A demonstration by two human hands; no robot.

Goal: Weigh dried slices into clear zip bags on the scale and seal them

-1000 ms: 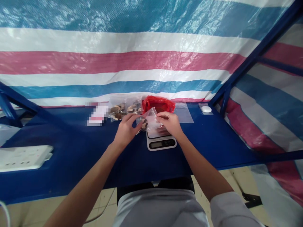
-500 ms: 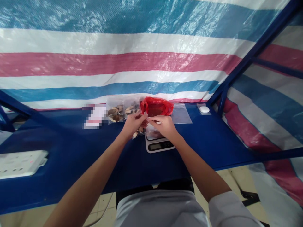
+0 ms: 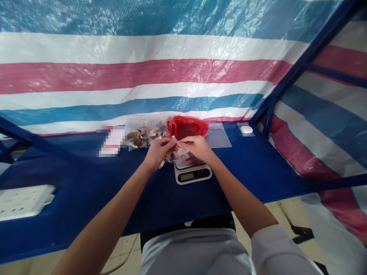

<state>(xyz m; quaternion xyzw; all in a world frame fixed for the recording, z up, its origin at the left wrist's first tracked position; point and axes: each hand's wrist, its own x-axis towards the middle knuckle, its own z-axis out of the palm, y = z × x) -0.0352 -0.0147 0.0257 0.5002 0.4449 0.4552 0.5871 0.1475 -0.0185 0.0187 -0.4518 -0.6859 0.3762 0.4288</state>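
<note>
My left hand and my right hand meet fingertip to fingertip, both pinching the top of a clear plastic bag. Pale and brown dried pieces show in its lower part, below my left fingers. Under my right hand, close to the bag, lies a white kitchen scale with a dark display strip. Just behind the hands an open red plastic bag stands upright; its contents are hard to make out. Two more clear bags of dried slices, one a filled bag and the other a filled bag, lean at the back left.
A flat clear bag lies right of the red one. Farther right is a small white rounded object. A blurred paper is at the left, and a white power strip at the near left. Striped sheeting backs the blue table.
My fingers have shifted slightly along the bag's top, still pinched together. The whole view has moved a little; the things on the table otherwise stay put.
</note>
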